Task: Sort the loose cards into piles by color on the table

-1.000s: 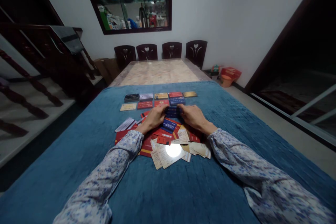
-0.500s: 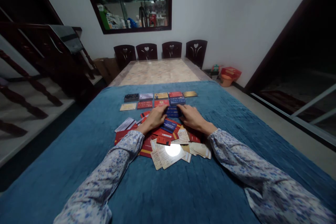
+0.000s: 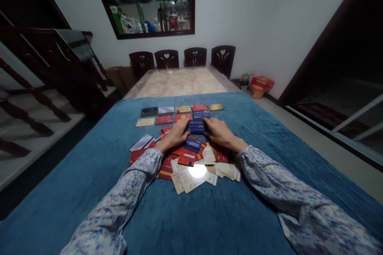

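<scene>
Between my two hands is a small stack of dark blue cards (image 3: 196, 126), gripped at its short ends. My left hand (image 3: 176, 134) closes on the left end and my right hand (image 3: 220, 132) on the right end. Just below lies a loose blue card (image 3: 192, 144) on a spread pile of red cards (image 3: 167, 166). Cream cards with printed text (image 3: 191, 179) fan out nearest me, a bright light spot on them. Beyond my hands stand rows of sorted cards: black (image 3: 149, 111), silver (image 3: 165, 110), gold (image 3: 216, 107), red (image 3: 164, 120) and blue (image 3: 202, 114).
A blue cloth (image 3: 89, 175) covers the near part of the table, with a marble-patterned top (image 3: 185, 81) beyond. Several dark chairs (image 3: 195, 56) line the far end. An orange bucket (image 3: 256, 91) stands on the floor at right, a wooden stair railing (image 3: 36, 91) at left.
The blue stack between my hands has tilted up slightly, so more of its printed face shows. My hands have barely moved; the loose cards lie as before.
</scene>
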A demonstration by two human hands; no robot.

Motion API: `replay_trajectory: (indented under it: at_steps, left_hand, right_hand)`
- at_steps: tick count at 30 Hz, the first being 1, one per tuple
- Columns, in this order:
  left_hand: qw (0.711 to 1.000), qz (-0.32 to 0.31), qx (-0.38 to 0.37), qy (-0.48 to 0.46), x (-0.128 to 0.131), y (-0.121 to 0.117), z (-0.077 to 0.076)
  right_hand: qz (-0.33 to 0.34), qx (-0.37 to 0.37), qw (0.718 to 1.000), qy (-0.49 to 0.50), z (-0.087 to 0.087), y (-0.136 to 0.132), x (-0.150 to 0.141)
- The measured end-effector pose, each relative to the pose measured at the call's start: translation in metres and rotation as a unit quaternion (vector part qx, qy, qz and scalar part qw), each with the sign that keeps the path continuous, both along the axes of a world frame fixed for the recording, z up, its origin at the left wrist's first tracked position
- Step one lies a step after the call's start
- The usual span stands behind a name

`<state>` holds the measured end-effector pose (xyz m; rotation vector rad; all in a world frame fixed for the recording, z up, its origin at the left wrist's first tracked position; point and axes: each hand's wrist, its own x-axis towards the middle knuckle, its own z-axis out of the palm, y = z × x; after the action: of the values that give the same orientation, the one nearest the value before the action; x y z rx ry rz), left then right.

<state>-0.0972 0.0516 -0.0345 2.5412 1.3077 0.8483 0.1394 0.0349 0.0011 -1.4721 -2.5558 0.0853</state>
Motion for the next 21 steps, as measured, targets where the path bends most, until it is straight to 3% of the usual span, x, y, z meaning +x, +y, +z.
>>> replay_trajectory:
  at_steps: [21]
  left_hand:
    - [0.999,0.009,-0.025,0.045,0.001,-0.005,0.014]
  right_hand:
    - [0.044,0.007,0.999,0.013,0.003,0.012,0.012]
